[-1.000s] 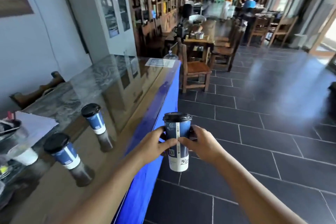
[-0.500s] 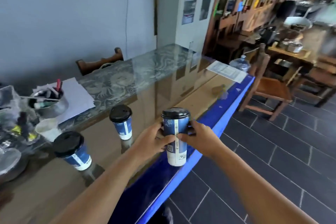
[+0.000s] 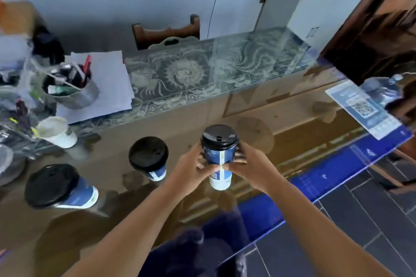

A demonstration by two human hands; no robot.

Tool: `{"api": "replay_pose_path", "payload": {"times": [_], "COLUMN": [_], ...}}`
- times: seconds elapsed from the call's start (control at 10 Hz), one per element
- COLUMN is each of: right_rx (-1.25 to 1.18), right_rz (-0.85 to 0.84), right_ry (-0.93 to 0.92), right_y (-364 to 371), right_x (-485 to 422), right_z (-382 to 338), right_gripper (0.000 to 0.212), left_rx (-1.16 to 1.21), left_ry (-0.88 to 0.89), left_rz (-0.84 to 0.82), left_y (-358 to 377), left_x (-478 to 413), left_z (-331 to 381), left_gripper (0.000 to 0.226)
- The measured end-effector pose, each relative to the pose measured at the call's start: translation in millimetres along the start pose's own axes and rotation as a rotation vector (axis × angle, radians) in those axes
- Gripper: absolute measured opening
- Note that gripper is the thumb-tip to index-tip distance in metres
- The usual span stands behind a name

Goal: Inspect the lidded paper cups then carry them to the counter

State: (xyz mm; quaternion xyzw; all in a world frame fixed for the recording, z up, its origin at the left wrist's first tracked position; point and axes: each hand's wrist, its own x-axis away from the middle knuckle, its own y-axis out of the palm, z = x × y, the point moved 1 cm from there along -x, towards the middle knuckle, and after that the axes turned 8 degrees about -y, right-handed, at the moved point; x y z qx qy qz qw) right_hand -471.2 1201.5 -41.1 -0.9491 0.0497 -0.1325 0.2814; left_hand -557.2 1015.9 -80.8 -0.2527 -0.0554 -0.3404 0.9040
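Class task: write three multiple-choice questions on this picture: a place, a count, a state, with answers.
1. Where do the two free cups stand? A on the floor; B on the counter, left of the held cup; C on a chair.
2. How many cups bear black lids? A two; B three; C five.
3. The held cup is gripped by: A the left hand and right hand together; B one hand; C tongs.
Answers: B, both rest on the counter; B, three black lids show; A, a hand wraps each side.
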Motion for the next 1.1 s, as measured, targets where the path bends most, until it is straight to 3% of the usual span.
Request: {"api": "replay_pose_path", "payload": {"times": [0.2, 0.5, 1.1], "right_rx": [0.116, 0.191, 0.142], "right_rz": [-0.143, -0.201, -0.228], "right_ry": [-0.135, -0.305, -0.37], "right_y": [-22, -39, -29], "right_x": [-51, -95, -118], "right_z": [22, 54, 74], "right_gripper": [0.069, 0.075, 0.065], "left_rx": [-0.1, -0.172, -0.1], "left_ry": [-0.124, -0.173, -0.186], "left_rz": [0.203, 0.33, 0.372], "left_y": [16, 36, 50], "left_x": [-27, -51, -67], "left_z": [4, 13, -11], "left_gripper": [0.077, 0.083, 0.074]}}
